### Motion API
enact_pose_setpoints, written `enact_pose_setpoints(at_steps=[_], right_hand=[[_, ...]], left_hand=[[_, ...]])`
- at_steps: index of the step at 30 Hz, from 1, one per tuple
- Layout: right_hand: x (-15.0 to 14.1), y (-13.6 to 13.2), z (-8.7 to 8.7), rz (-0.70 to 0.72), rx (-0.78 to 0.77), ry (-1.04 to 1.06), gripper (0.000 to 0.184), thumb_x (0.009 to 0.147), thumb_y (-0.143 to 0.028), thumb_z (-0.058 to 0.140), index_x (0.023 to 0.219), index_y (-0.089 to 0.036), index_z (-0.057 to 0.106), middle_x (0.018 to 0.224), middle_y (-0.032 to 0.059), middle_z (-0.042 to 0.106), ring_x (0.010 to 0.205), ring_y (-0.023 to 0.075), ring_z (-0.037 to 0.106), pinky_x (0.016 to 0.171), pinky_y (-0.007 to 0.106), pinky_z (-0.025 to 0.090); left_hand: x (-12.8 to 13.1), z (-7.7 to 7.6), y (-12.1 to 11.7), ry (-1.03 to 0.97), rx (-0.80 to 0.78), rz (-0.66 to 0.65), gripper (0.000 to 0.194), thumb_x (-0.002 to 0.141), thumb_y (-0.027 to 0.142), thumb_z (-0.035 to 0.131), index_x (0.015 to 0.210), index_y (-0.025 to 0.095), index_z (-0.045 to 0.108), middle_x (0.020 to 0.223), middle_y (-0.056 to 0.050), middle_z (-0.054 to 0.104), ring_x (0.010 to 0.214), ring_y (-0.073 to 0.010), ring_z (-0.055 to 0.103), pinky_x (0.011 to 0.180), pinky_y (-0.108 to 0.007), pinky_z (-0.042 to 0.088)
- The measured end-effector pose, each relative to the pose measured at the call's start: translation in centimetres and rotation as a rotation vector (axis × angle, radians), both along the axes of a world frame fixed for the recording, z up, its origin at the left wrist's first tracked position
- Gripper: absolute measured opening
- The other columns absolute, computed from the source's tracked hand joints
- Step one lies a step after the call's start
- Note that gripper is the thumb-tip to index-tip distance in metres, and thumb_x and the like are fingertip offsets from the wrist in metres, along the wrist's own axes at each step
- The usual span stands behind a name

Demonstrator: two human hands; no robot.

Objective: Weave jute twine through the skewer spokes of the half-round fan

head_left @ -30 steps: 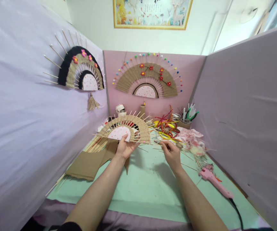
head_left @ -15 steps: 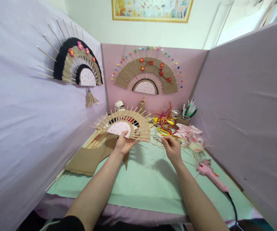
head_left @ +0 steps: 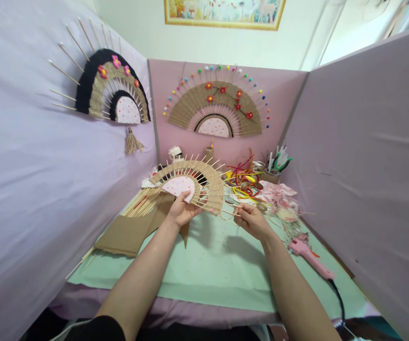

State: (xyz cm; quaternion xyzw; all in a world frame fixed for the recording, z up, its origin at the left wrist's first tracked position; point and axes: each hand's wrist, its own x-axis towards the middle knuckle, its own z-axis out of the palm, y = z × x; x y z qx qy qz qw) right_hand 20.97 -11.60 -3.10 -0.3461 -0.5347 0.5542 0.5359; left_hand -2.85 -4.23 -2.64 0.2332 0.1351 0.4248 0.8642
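Note:
My left hand [head_left: 182, 210] grips a half-round woven fan [head_left: 214, 187] by its lower edge, thumb on the pink spotted centre panel [head_left: 180, 185]. Thin wooden sticks radiate from the panel through a tan twine band, their bare tips poking past it. At the fan's right end, my right hand [head_left: 250, 219] is closed in a pinch by the stick tips. A thin strand of twine [head_left: 226, 218] runs from the band's lower corner to these fingers. The fingertips partly hide what they pinch.
Brown cardboard [head_left: 119, 235] and a bundle of sticks [head_left: 141, 202] lie at left. A pink glue gun [head_left: 311, 258] rests at right, its cord over the front edge. Behind are coloured pipe cleaners [head_left: 243, 174] and crumpled pink cloth [head_left: 277, 194]. Finished fans [head_left: 186, 109] hang on the side and back panels.
My right hand has moved slightly down and left, closer to the fan's stick tips, and has turned. The fan has shifted a little to the right, still in my left hand.

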Motion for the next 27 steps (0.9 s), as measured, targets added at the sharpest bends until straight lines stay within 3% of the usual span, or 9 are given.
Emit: enact_pose_setpoints(at_steps=[6, 8, 11, 19, 23, 27], right_hand=[[-1.3, 1.2, -1.3, -0.295, 0.089, -0.242, 0.027, 0.072, -0.043, 0.065, 0.068, -0.017, 0.057, 0.054, -0.0029, 0.044, 0.050, 0.0086, 0.035, 0.047, 0.024, 0.022], [-1.9, 1.2, -1.6, -0.321, 0.122, -0.278, 0.027, 0.074, -0.043, 0.062, 0.067, -0.018, 0.058, 0.055, -0.0019, 0.046, 0.052, 0.0098, 0.036, 0.048, 0.025, 0.023], [-2.6, 0.9, -1.5, -0.261, 0.114, -0.274, 0.026, 0.076, -0.041, 0.060, 0.065, -0.017, 0.056, 0.055, -0.0023, 0.044, 0.051, 0.0094, 0.033, 0.048, 0.025, 0.022], [-2.7, 0.2, -1.1, 0.065, -0.047, -0.111, 0.028, 0.074, -0.044, 0.058, 0.077, -0.016, 0.062, 0.052, -0.0063, 0.028, 0.048, 0.0074, 0.020, 0.047, 0.025, 0.014], [-2.7, 0.6, -1.4, 0.053, -0.074, -0.089, 0.021, 0.069, -0.036, 0.062, 0.074, -0.016, 0.061, 0.051, -0.0076, 0.024, 0.047, 0.0069, 0.015, 0.046, 0.025, 0.011], [-2.7, 0.5, -1.3, -0.024, -0.042, -0.167, 0.024, 0.066, -0.038, 0.064, 0.073, -0.016, 0.061, 0.052, -0.0067, 0.028, 0.048, 0.0068, 0.019, 0.046, 0.024, 0.013]], left_hand=[[0.9, -0.2, -0.7, -0.017, -0.020, -0.028, 0.047, 0.087, 0.027, 0.040, 0.129, 0.006, 0.042, 0.099, -0.015, 0.068, 0.093, -0.0252, 0.065, 0.078, -0.041, 0.053], [1.3, -0.1, -1.0, -0.038, -0.034, -0.025, 0.047, 0.088, 0.027, 0.038, 0.129, 0.004, 0.042, 0.098, -0.016, 0.068, 0.095, -0.0245, 0.064, 0.079, -0.038, 0.053], [1.6, 0.1, -1.3, -0.070, -0.052, 0.008, 0.048, 0.089, 0.028, 0.037, 0.129, 0.003, 0.041, 0.096, -0.016, 0.068, 0.095, -0.0243, 0.064, 0.077, -0.037, 0.053], [1.4, 0.7, -1.4, -0.105, -0.058, 0.084, 0.046, 0.089, 0.028, 0.037, 0.129, 0.006, 0.042, 0.098, -0.014, 0.068, 0.092, -0.0246, 0.064, 0.079, -0.040, 0.053], [1.5, 0.3, -1.2, -0.099, -0.046, 0.067, 0.044, 0.088, 0.028, 0.040, 0.125, 0.006, 0.046, 0.099, -0.013, 0.068, 0.095, -0.0254, 0.063, 0.076, -0.037, 0.054], [1.5, 0.0, -1.1, -0.080, -0.028, 0.054, 0.043, 0.087, 0.028, 0.041, 0.124, 0.006, 0.048, 0.101, -0.014, 0.068, 0.098, -0.0251, 0.062, 0.078, -0.037, 0.053]])
